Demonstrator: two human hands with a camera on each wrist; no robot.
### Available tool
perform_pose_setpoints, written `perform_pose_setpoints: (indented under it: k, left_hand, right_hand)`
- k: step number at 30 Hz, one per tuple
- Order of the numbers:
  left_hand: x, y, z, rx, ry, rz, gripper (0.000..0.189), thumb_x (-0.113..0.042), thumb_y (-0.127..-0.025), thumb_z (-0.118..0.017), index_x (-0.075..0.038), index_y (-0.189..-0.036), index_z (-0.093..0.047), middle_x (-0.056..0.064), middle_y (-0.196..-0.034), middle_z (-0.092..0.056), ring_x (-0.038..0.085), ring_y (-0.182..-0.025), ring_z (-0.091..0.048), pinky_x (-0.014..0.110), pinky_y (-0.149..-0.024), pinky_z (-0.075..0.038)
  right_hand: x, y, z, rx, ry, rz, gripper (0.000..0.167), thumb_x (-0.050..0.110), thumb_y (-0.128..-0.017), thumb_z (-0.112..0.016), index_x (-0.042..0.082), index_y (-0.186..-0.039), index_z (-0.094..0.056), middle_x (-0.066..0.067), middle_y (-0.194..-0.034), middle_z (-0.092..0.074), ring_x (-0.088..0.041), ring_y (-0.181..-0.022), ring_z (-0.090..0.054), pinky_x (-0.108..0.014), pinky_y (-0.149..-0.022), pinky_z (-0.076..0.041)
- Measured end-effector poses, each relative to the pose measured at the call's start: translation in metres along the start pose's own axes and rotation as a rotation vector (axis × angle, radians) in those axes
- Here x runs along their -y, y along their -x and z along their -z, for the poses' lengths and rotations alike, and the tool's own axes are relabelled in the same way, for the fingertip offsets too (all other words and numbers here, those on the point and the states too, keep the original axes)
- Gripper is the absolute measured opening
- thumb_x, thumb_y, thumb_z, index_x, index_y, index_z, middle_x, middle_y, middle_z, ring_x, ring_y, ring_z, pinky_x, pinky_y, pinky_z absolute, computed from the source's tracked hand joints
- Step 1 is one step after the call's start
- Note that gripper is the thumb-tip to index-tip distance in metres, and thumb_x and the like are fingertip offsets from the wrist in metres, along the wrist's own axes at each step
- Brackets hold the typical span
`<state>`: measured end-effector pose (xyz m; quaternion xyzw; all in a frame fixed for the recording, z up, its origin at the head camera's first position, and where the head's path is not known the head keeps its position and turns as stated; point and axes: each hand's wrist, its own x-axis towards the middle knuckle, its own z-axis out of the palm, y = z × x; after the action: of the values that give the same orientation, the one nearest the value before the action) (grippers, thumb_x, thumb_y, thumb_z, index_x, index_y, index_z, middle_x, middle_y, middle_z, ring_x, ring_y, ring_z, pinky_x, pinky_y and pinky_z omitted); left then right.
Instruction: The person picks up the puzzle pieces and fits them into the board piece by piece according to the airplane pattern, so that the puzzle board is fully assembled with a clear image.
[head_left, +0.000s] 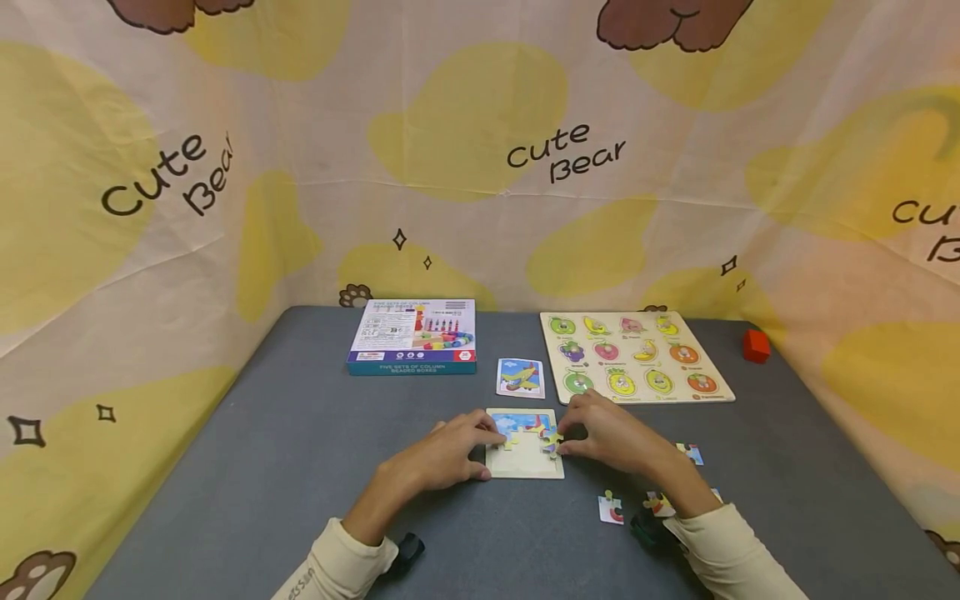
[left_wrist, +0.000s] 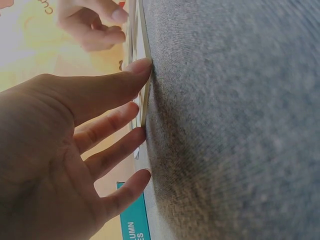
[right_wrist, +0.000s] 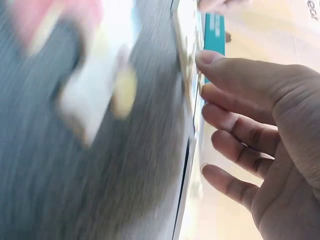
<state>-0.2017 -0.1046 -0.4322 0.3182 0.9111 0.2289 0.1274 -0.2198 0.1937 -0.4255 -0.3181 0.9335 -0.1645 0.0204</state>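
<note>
Puzzle, blue on top, pale and bare below, meets left hand, fingers loose, while right hand pinches a piece!

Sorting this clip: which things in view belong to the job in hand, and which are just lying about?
Part of the job:
Puzzle tray, partly filled, with the left hand and right hand at its sides
Loose puzzle pieces
Airplane card, probably the reference picture

Lying about:
Boxed bead set
Fruit board
Red block
</note>
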Motion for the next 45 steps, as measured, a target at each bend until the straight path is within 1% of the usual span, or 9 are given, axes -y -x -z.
perform_pose_setpoints:
  k: [4, 7, 10, 15, 21, 25, 30, 37, 45]
  left_hand:
    - [0.0, 0.001, 0.0, -0.003, -0.01, -0.001, 0.05, -0.022, -0.096, -0.081, -0.014, -0.144, -0.068, 0.001, -0.139, -0.059, 0.023, -0.132, -0.054, 0.05, -0.103, -0.043]
    - [0.0, 0.001, 0.0, -0.007, -0.017, -0.004, 0.05, -0.022, -0.095, -0.082, -0.014, -0.143, -0.069, 0.001, -0.138, -0.059, 0.022, -0.131, -0.055, 0.049, -0.102, -0.044]
    - [0.001, 0.001, 0.0, -0.008, -0.014, -0.005, 0.051, -0.022, -0.095, -0.082, -0.014, -0.143, -0.069, 0.001, -0.138, -0.059, 0.022, -0.131, -0.055, 0.048, -0.101, -0.044]
    - [0.002, 0.0, -0.001, -0.002, -0.01, -0.004, 0.05, -0.022, -0.095, -0.082, -0.015, -0.143, -0.069, 0.001, -0.139, -0.059, 0.023, -0.133, -0.054, 0.047, -0.101, -0.044]
    - [0.001, -0.001, -0.002, -0.002, -0.016, -0.007, 0.05, -0.023, -0.095, -0.082, -0.015, -0.142, -0.069, 0.002, -0.139, -0.06, 0.023, -0.132, -0.054, 0.047, -0.1, -0.044]
    - [0.001, -0.001, -0.002, -0.005, -0.018, -0.014, 0.05, -0.022, -0.094, -0.083, -0.014, -0.142, -0.07, 0.002, -0.138, -0.06, 0.023, -0.131, -0.054, 0.047, -0.1, -0.044]
    - [0.001, -0.001, -0.001, -0.005, -0.016, -0.016, 0.049, -0.021, -0.094, -0.083, -0.014, -0.141, -0.07, 0.002, -0.137, -0.06, 0.023, -0.13, -0.055, 0.047, -0.098, -0.044]
    - [0.002, -0.002, -0.001, 0.001, -0.012, -0.014, 0.049, -0.021, -0.095, -0.082, -0.014, -0.142, -0.07, 0.001, -0.137, -0.059, 0.023, -0.13, -0.054, 0.046, -0.099, -0.044]
    - [-0.003, -0.001, 0.0, 0.011, -0.035, -0.005, 0.048, -0.027, -0.097, -0.079, -0.013, -0.142, -0.069, 0.003, -0.138, -0.059, 0.022, -0.126, -0.054, 0.049, -0.103, -0.045]
  right_hand:
    - [0.008, -0.009, -0.004, 0.004, 0.001, 0.04, 0.018, 0.028, -0.09, -0.087, 0.015, -0.102, -0.082, 0.006, -0.102, -0.067, -0.016, -0.102, -0.058, -0.044, -0.092, -0.052]
    - [0.013, -0.014, -0.008, -0.017, 0.002, 0.086, 0.017, 0.025, -0.09, -0.087, 0.013, -0.101, -0.082, 0.004, -0.101, -0.068, -0.016, -0.1, -0.059, -0.042, -0.09, -0.052]
    - [0.018, -0.019, -0.011, -0.024, -0.001, 0.102, 0.016, 0.022, -0.09, -0.086, 0.011, -0.101, -0.082, 0.003, -0.099, -0.068, -0.015, -0.097, -0.058, -0.039, -0.088, -0.051]
    - [0.025, -0.024, -0.014, -0.015, 0.0, 0.078, 0.015, 0.022, -0.091, -0.085, 0.01, -0.1, -0.083, 0.002, -0.099, -0.069, -0.016, -0.097, -0.059, -0.04, -0.088, -0.052]
    - [0.025, -0.028, -0.018, -0.025, 0.001, 0.072, 0.014, 0.02, -0.091, -0.085, 0.01, -0.1, -0.082, 0.001, -0.1, -0.069, -0.016, -0.096, -0.061, -0.041, -0.088, -0.053]
    - [0.026, -0.028, -0.019, -0.022, -0.021, 0.066, 0.018, 0.021, -0.092, -0.084, 0.011, -0.107, -0.082, 0.002, -0.101, -0.07, -0.015, -0.096, -0.058, -0.04, -0.087, -0.051]
    - [0.027, -0.028, -0.019, -0.006, -0.028, 0.089, 0.022, 0.021, -0.093, -0.084, 0.012, -0.113, -0.083, 0.0, -0.105, -0.07, -0.015, -0.099, -0.058, -0.04, -0.087, -0.05]
    - [0.027, -0.031, -0.02, -0.012, -0.022, 0.124, 0.019, 0.018, -0.093, -0.084, 0.013, -0.111, -0.084, 0.0, -0.102, -0.069, -0.016, -0.096, -0.057, -0.036, -0.083, -0.049]
    - [0.027, -0.035, -0.021, -0.012, -0.05, 0.105, 0.018, 0.018, -0.09, -0.086, 0.013, -0.107, -0.085, 0.001, -0.099, -0.069, -0.015, -0.094, -0.056, -0.034, -0.081, -0.047]
